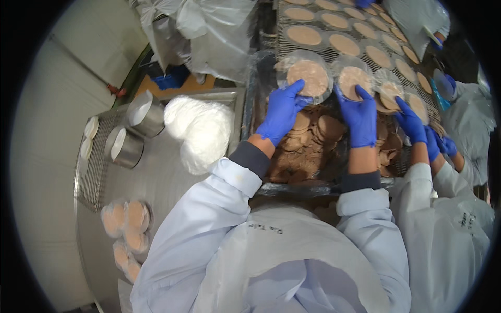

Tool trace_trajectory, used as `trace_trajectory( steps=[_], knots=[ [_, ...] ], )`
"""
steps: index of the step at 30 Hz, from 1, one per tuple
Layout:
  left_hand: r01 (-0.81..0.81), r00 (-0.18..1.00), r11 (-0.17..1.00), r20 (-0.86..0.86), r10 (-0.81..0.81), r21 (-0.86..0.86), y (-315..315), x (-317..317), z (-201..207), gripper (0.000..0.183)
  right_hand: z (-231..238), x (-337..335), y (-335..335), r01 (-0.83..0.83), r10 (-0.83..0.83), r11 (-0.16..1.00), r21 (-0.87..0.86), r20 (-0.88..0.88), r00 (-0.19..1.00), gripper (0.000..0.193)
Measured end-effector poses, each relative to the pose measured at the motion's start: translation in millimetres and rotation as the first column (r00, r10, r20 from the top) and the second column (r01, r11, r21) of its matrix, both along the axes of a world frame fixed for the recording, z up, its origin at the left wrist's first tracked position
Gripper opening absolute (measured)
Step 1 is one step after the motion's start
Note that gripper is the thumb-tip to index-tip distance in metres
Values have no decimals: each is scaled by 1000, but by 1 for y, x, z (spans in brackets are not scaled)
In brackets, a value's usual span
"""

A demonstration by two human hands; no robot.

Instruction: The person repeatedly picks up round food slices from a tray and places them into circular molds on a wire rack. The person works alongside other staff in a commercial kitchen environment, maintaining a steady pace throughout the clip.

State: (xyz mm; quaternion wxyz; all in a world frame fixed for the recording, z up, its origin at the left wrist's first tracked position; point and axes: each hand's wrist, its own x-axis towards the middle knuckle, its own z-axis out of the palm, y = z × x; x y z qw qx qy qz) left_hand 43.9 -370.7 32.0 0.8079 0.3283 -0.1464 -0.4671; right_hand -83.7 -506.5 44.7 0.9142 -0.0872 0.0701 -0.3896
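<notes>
Okay, upper centre: our left hand (284, 110) pinches one film-backed patty (309, 75), our right hand (360, 117), fingers parted, grips a second patty (353, 78); best we keep both level.

The one view, head, comes from the left of two fisheye cameras on the person's head; it looks steeply down and forward, upright; the apron (276, 245), close to the lens, fills the lower centre of the frame; the left hand (284, 112) and right hand (360, 120) show farther off, at upper centre and right of it; the mesh conveyor (283, 49) recedes toward the top edge; the steel table (164, 172) bows at left; the corners are black.
</notes>
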Motion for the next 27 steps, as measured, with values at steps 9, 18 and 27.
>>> trace_trajectory(
  steps=[9, 18, 27],
  knots=[
    [-422, 564, 881, 822, 72, 213, 94, 13, -14, 23, -24, 8, 130, -305, 305, 942, -136, -25, 952, 50],
    [-903, -28, 384, 868, -496, 191, 248, 54, -105, 18, -34, 20, 126, -397, 392, 916, -65, -70, 917, 50],
    [-234, 960, 972, 159, 230, 8, 85, 70, -41, 24, -24, 7, 71, -137, 131, 983, -121, -57, 990, 49]
  ],
)
